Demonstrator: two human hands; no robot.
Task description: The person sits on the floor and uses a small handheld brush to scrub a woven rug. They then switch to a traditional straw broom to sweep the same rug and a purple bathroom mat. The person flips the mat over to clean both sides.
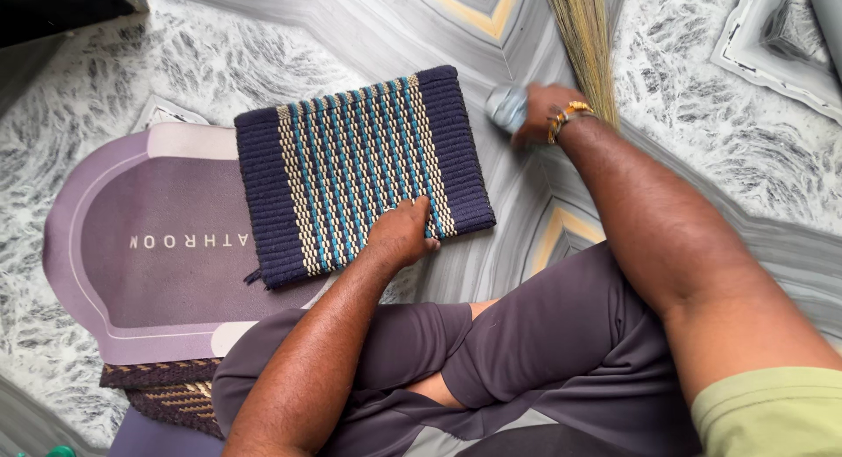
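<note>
Left hand (402, 233): fingers curled, pressing the near edge of the striped woven mat (360, 172).
Right hand (541, 111): closed around the broom (583, 45), just right of that mat.
Purple bath mat (132, 246): partly beneath it, leftward.

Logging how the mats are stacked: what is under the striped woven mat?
The striped woven mat lies partly on a purple bath mat, covering its right end; the rest sits on the marble floor. The left hand presses on top. Anything else beneath is hidden.
</note>
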